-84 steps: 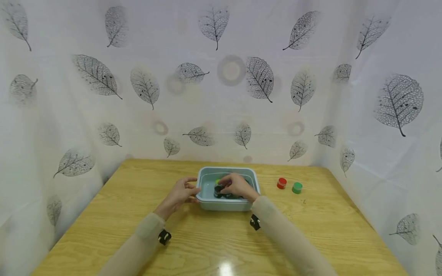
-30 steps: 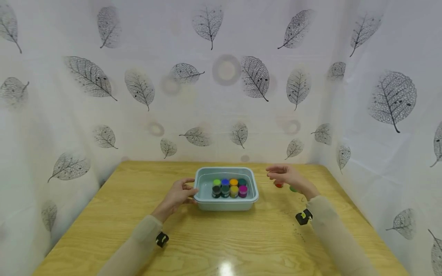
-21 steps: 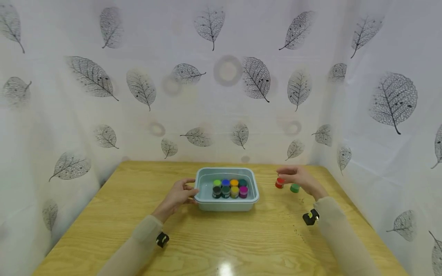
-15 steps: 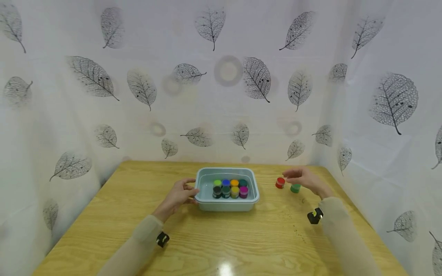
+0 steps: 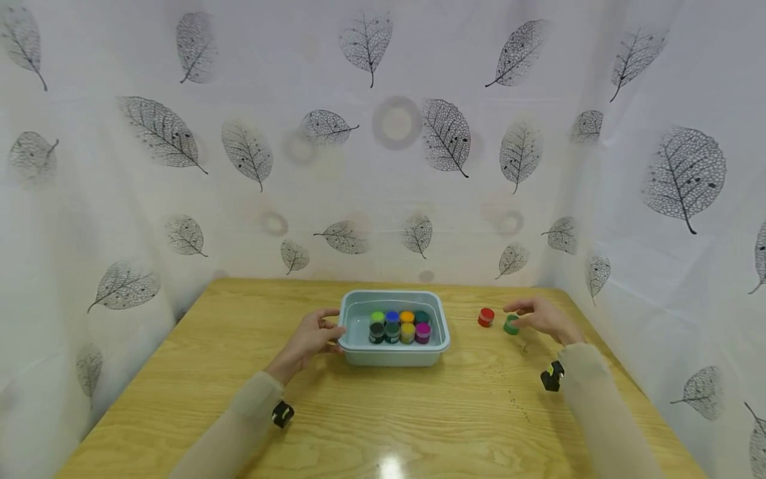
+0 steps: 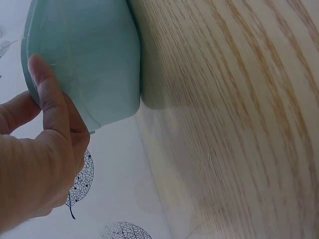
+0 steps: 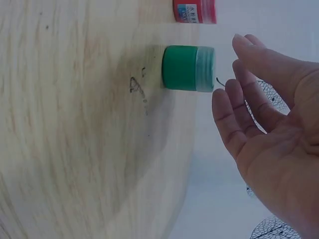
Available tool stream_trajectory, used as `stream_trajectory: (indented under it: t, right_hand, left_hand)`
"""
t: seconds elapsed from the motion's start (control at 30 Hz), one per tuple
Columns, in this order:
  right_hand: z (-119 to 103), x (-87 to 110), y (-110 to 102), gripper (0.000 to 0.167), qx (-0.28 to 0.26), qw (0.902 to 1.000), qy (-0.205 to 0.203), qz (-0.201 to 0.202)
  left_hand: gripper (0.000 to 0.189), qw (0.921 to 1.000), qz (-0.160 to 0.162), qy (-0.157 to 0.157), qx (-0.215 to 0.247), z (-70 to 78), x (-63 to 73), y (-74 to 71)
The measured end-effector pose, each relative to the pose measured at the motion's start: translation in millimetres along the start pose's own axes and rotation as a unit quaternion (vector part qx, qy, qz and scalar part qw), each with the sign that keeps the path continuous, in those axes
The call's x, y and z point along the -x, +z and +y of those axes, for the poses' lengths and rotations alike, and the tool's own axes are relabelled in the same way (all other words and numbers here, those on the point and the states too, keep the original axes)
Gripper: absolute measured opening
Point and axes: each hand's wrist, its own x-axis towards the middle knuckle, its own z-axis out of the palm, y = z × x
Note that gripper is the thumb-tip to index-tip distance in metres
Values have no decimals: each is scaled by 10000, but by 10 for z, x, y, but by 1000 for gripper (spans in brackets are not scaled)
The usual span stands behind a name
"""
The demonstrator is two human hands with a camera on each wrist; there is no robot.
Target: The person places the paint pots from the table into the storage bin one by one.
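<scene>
My left hand [image 5: 311,336] pinches the left rim of a pale blue plastic tub [image 5: 391,359]; the left wrist view has the thumb on one side of the tub's wall [image 6: 99,59] and fingers at the other. Inside the tub stand several small paint jars in two rows, among them a magenta jar [image 5: 422,333] and a black jar [image 5: 376,332]. On the right of the table my right hand [image 5: 544,320] hovers with relaxed, parted fingers beside the lid of a green paint jar [image 7: 184,68], holding nothing. A red paint jar [image 5: 486,317] stands just left of the green one.
The wooden table [image 5: 383,412] has dark marks [image 7: 137,85] near the green jar. A white curtain [image 5: 383,179] printed with leaves encloses the back and both sides. Black wrist cameras [image 5: 552,376] sit at both sleeves.
My right hand has left the tub, where it was at the black jar, and moved right, past the red jar to the green one. The left hand keeps its hold on the rim.
</scene>
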Motion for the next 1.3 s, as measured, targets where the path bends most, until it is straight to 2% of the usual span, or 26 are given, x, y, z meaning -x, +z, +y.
stream_trajectory:
  t: [0.07, 0.27, 0.47, 0.73, 0.93, 1.17, 1.3]
  right_hand:
    - [44, -8, 9, 42, 106, 9999, 35, 47]
    - [147, -25, 41, 43, -19, 9999, -34, 119]
    - [184, -37, 85, 44, -379, 9990, -228, -57]
    - [270, -74, 130, 46, -391, 9989, -231, -73]
    - [254, -73, 149, 48, -239, 9997, -109, -18]
    - [227, -53, 164, 52, -645, 9978, -151, -74]
    - [204, -34, 167, 53, -685, 9974, -200, -53]
  left_hand:
    - [53, 10000, -11, 9, 7, 1, 1, 2]
    - [53, 10000, -18, 43, -8, 2, 7, -3]
    - [53, 10000, -19, 18, -36, -3, 7, -8]
    - [54, 9999, -1, 14, -99, 19, 13, -1]
    - [54, 9998, 19, 35, -198, 19, 20, -6]
    - [55, 9997, 60, 32, -249, 12, 14, -12]
    - [55, 9996, 71, 37, -280, 19, 13, -9]
